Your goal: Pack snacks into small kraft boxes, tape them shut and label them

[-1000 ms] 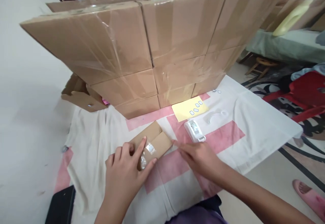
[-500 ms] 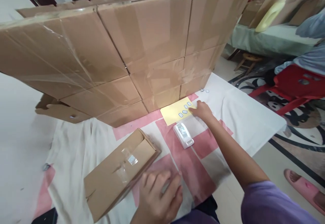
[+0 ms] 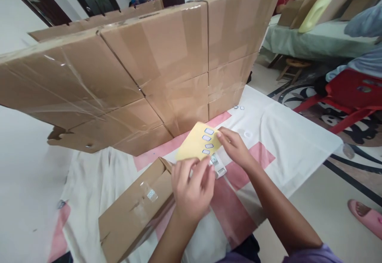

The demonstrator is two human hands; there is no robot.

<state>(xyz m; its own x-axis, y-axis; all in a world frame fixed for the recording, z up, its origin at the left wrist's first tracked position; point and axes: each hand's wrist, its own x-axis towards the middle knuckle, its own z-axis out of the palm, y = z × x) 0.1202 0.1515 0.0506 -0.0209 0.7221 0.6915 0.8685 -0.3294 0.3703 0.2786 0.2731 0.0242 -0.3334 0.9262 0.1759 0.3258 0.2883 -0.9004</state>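
Observation:
My right hand (image 3: 234,147) pinches the right edge of a yellow card (image 3: 191,141) between thumb and fingers. The card is raised off the table and tilted. Several small white labels with blue outlines run along its right part. My left hand (image 3: 192,187) is at the card's lower edge, fingers curled and bunched. Whatever lies between those fingertips is hidden, and I cannot tell if they grip the card. Behind the card and fingers, a small white device (image 3: 221,170) with a window lies partly covered on the tablecloth.
A wall of taped cardboard boxes (image 3: 167,56) stands along the table's far side. One closed carton (image 3: 134,211) lies at left front. Small blue-outlined labels (image 3: 242,108) lie on the cloth (image 3: 286,135) at back right. A red chair (image 3: 358,92) and a seated person are beyond.
The right hand has lifted the yellow card off the table and drawn it nearer. My left hand has moved up and forward to the card's lower edge.

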